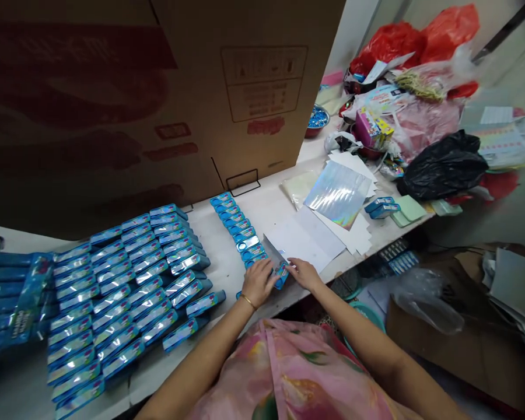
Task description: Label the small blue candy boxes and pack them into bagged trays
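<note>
My left hand [258,284], with a gold bangle [247,301] on its wrist, and my right hand [304,274] meet over a small blue box [281,276] at the table's front edge. Both hands grip it from either side. A clear, shiny plastic sleeve [273,249] stands up from it, partly behind my left fingers. Just beyond my left hand runs a line of similar blue boxes [238,223]. Many more lie in overlapping rows [131,291] to my left. White paper sheets [300,242] lie next to my right hand.
A large cardboard carton [157,99] stands along the table's back. A holographic sheet [338,193] lies on white sheets. Red and black plastic bags [441,166] and mixed packaging crowd the far right. An open cardboard box [455,338] sits on the floor at right.
</note>
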Available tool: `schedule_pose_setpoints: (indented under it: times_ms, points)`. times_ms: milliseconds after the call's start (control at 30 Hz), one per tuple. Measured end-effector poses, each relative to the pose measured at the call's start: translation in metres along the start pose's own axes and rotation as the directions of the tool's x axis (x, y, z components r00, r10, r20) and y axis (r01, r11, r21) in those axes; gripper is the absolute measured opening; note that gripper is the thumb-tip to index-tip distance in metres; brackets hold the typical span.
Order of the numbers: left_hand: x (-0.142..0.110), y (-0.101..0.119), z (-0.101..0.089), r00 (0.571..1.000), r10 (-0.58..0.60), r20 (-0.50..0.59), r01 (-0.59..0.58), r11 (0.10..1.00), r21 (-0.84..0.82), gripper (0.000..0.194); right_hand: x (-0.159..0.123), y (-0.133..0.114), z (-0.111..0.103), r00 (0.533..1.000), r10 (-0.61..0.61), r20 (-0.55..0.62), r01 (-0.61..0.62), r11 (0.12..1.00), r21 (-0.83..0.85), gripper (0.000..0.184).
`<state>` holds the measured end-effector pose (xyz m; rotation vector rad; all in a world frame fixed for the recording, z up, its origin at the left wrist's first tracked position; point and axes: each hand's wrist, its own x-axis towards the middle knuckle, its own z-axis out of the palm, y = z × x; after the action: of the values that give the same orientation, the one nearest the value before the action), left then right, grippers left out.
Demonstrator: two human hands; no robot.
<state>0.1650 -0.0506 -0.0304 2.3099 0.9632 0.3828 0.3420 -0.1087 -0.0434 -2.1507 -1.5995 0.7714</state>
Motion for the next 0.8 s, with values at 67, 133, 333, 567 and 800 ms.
schedule_pose_setpoints:
  times_ms: [67,133,333,567,800]
  points:
    - [-0.006,0.005,0.006,0.992,0.063,0.105,-0.077,0.988,0.133,0.044,-0.001,0.0,0.012,0.999,0.031,-0.011,-0.029,0.994,0.105,0.032]
    - [-0.009,0.01,0.011,0.986,0.067,0.155,-0.103,0.967,0.233,0.041,-0.002,0.004,0.018,0.999,0.051,-0.02,-0.047,0.984,0.172,0.035]
    - [-0.013,0.015,0.011,0.991,0.058,0.123,-0.093,0.949,0.3,0.032,-0.02,0.018,0.02,0.998,0.065,-0.023,-0.055,0.95,0.307,0.038]
    - [-0.009,0.028,0.007,0.996,-0.069,0.065,0.051,0.969,0.242,0.023,-0.032,0.027,0.012,0.978,0.13,-0.165,-0.053,0.914,0.403,0.038]
    - [0.034,0.045,0.008,0.905,-0.425,0.022,0.331,0.67,-0.664,0.049,-0.046,0.007,-0.039,0.989,0.097,-0.113,0.02,0.665,0.747,0.038]
